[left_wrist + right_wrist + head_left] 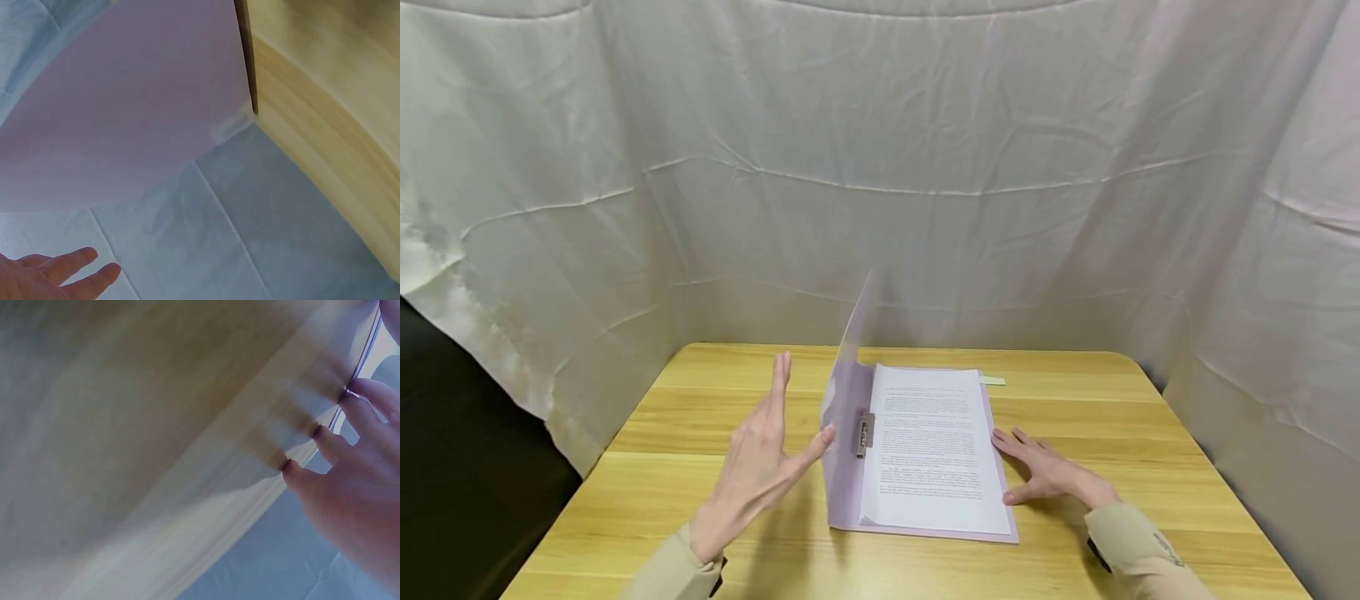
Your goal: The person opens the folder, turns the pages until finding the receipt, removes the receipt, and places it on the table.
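Observation:
A lilac folder (847, 492) lies on the table, its front cover (137, 112) standing nearly upright along the left side. Inside is a stack of printed white paper (928, 450), beside a metal clip (865, 435) at the spine. My left hand (756, 454) is left of the raised cover, fingers extended and thumb spread toward it; whether the thumb touches is unclear. In the left wrist view only a few fingers (84, 280) show, below the cover. My right hand (1048, 475) rests at the folder's right edge, fingers spread. In the right wrist view its fingertips (290, 472) meet the tabletop.
The wooden table (677, 467) has rounded far corners. A pale green tab (992, 381) sticks out at the folder's upper right. Grey-white curtains (925, 167) hang behind and at both sides. A black area (460, 467) lies at the left.

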Available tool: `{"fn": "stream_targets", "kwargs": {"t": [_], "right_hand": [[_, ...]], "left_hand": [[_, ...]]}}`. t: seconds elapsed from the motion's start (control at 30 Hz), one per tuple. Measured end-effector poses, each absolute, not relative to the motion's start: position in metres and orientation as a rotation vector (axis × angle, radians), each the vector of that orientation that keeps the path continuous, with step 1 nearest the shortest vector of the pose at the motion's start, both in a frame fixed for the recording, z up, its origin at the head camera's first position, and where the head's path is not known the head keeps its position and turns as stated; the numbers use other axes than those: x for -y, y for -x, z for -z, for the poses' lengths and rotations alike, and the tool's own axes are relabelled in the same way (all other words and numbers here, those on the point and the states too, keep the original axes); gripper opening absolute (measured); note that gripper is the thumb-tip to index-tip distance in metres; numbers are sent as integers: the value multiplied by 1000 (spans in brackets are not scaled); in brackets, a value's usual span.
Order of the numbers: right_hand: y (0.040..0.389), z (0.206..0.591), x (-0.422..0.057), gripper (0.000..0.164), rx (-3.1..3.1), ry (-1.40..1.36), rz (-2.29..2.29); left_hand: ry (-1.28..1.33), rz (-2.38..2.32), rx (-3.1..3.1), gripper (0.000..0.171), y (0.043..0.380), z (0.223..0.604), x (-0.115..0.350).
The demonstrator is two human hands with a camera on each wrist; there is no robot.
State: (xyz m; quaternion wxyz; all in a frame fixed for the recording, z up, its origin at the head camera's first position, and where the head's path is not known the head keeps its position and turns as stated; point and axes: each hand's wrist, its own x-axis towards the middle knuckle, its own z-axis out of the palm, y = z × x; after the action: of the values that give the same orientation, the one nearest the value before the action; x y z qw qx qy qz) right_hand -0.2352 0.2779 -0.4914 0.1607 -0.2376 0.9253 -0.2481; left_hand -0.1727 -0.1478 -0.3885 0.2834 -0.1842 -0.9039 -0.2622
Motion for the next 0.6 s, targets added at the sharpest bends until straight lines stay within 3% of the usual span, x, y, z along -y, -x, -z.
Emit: {"fn": "stream_targets", "kwargs": {"t": [0.2, 0.6], "right_hand": [[236, 491, -278, 104, -2641, 685, 713], [234, 491, -278, 104, -2647, 699, 707]], "left_hand": [[581, 731, 2272, 96, 178, 382, 161], [1055, 704, 1887, 47, 201, 382, 191]]}}
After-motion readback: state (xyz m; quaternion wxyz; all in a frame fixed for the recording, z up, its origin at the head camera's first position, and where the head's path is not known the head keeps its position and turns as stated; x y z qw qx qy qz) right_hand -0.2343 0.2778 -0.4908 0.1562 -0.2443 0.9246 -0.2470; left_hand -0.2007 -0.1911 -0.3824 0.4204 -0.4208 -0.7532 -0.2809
